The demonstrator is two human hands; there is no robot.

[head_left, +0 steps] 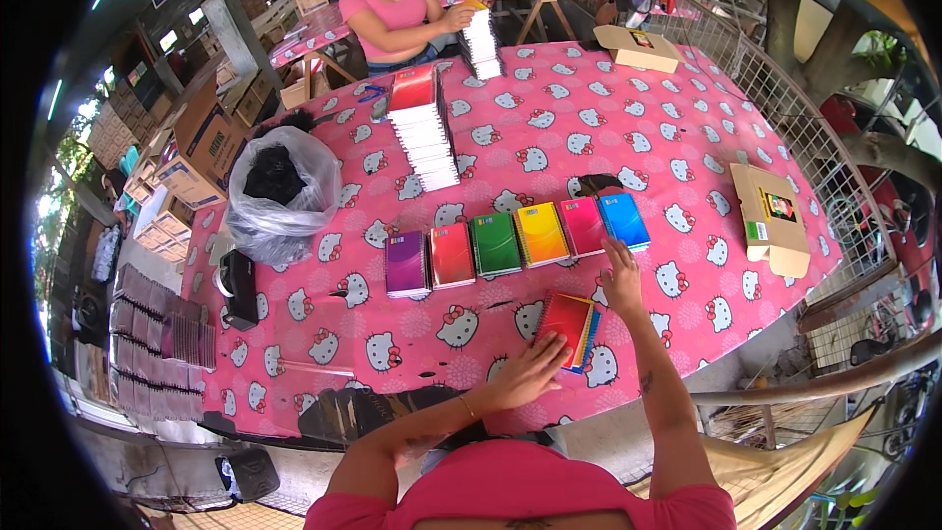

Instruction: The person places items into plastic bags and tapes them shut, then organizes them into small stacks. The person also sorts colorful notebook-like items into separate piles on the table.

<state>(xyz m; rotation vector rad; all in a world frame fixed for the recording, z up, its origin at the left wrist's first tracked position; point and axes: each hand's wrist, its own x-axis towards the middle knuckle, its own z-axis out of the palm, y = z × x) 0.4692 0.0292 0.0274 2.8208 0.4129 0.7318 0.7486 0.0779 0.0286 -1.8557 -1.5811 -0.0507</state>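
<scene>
A row of spiral notebooks lies across the table: purple (405, 262), coral red (451, 255), green (496, 242), yellow (541, 234), pink (583, 226) and blue (625, 220). Nearer to me is a small fanned pile with a red notebook (566, 317) on top and yellow and blue edges showing beneath. My left hand (535, 370) is closed over the pile's lower left corner; its thumb is partly hidden. My right hand (620, 280) reaches to the lower corners of the pink and blue notebooks, its fingers stretched out and apart, fingertips at their edges.
A tall notebook stack (424, 142) stands beyond the row; across the table a person (397, 10) handles another stack (481, 39). A plastic bag (319, 177) and black tape dispenser (238, 290) sit left. Open cartons (770, 219) lie right. Bundled notebooks (147, 353) are far left.
</scene>
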